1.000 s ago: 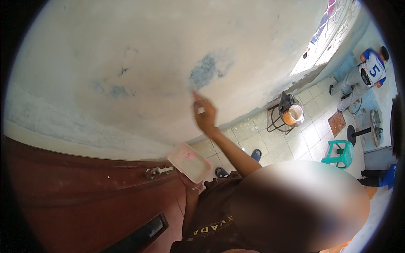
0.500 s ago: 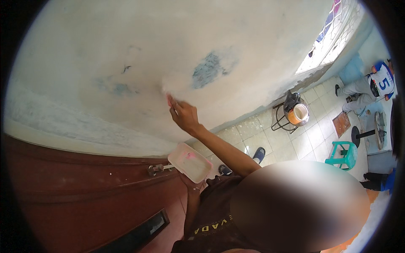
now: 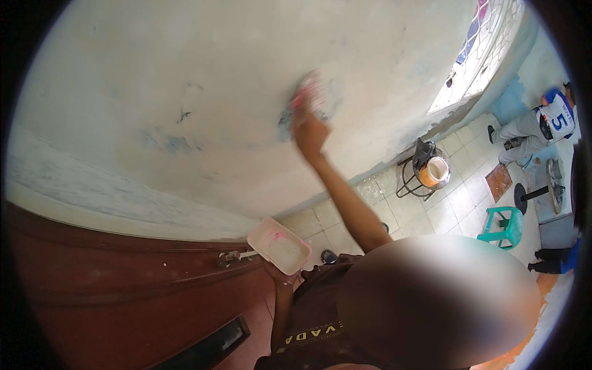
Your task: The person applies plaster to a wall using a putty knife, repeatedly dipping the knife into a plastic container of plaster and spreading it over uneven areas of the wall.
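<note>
- The left hand (image 3: 282, 275) holds a pale pink rectangular tub (image 3: 290, 254) from below at its near end; most of its fingers are hidden underneath. Inside are a whitish layer and a brighter pink smear.
- Just beside the tub, a lever handle (image 3: 233, 257) sits on the reddish-brown door (image 3: 135, 277).
- The right hand (image 3: 311, 137), its fingers closed around a red-pink spreader (image 3: 306, 94), is raised at the wall (image 3: 228, 55). The tool is motion-blurred and lies over part of a blue-grey patch (image 3: 285, 125).
- Farther off, an orange bucket (image 3: 426, 177) and a black bag (image 3: 424, 150) rest on a round metal-legged stool (image 3: 403, 184).
- Beyond stand a green plastic stool (image 3: 510, 230) and a co-worker (image 3: 557, 118) in a white-and-blue shirt.
</note>
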Motion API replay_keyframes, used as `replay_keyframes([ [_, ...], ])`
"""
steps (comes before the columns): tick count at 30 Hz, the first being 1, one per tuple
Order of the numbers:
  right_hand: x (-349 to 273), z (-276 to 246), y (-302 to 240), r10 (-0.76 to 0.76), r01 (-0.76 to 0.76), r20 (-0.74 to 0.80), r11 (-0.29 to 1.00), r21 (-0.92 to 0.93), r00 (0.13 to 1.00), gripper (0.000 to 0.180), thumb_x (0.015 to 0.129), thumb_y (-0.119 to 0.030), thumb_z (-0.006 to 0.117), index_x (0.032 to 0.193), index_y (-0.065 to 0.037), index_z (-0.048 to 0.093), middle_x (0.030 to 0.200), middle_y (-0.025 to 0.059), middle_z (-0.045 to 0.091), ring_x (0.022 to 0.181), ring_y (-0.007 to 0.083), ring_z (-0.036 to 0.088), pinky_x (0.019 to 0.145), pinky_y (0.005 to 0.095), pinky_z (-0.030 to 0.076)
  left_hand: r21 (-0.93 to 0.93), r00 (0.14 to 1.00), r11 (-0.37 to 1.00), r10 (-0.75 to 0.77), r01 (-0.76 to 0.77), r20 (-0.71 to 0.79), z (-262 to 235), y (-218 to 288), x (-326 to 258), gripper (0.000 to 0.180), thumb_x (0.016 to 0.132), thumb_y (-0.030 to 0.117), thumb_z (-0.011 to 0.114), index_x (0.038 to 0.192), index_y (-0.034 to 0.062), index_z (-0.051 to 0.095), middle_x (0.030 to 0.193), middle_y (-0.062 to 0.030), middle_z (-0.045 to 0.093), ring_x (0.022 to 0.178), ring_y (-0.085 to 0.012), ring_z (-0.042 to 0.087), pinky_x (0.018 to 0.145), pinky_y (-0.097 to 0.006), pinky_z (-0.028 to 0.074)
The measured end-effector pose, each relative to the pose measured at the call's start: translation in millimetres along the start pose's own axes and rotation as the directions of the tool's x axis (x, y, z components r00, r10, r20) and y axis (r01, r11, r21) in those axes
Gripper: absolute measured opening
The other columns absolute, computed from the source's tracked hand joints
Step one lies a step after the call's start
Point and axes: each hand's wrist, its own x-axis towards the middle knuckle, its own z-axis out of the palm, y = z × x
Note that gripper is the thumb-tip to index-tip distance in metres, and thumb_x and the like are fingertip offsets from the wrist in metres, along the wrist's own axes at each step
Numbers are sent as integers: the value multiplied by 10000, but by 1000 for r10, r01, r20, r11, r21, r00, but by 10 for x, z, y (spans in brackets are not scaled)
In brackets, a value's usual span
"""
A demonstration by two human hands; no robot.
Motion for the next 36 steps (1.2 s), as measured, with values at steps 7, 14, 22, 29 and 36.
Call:
replay_keyframes([
  [7,-986,-660,-241,-167,3,272,856,516,948,302,869,-63,657,1167,-90,699,932,126,726,676,257,684,596,358,534,-52,985,997,-39,49,170,-149,-57,89,649,939,646,477,1418,209,491,1387,-37,566,1275,-323,549,1049,-625,433],
  [14,2241,-1441,1050,141,-80,-262,970,231,955,364,1001,-203,547,1294,-5,631,1107,225,710,936,309,730,790,359,560,-81,984,995,-51,66,168,-9,-118,69,626,937,602,509,1404,185,491,1328,-61,602,1203,-333,599,968,-591,514],
  [22,1221,-514,-745,-346,314,-136,925,-216,928,525,884,-274,697,1389,-178,591,524,22,496,457,174,498,397,354,370,-90,987,991,-88,100,137,487,-94,-97,598,959,605,474,1392,194,511,1349,-50,591,1224,-324,585,1003,-592,492],
  [29,119,-1166,-878,-391,238,112,738,632,914,301,794,-9,728,1089,-65,696,927,106,742,799,253,722,672,355,572,-62,981,993,-87,99,171,500,-47,-95,624,953,627,473,1407,200,504,1371,-50,581,1236,-326,579,1018,-606,472],
  [36,2538,-1267,794,102,92,-574,949,300,812,309,983,-248,600,1186,-44,714,834,159,730,683,230,686,638,370,521,-198,976,972,-87,128,202,120,-44,7,677,915,629,536,1424,187,473,1352,-71,592,1233,-356,582,999,-644,477],
])
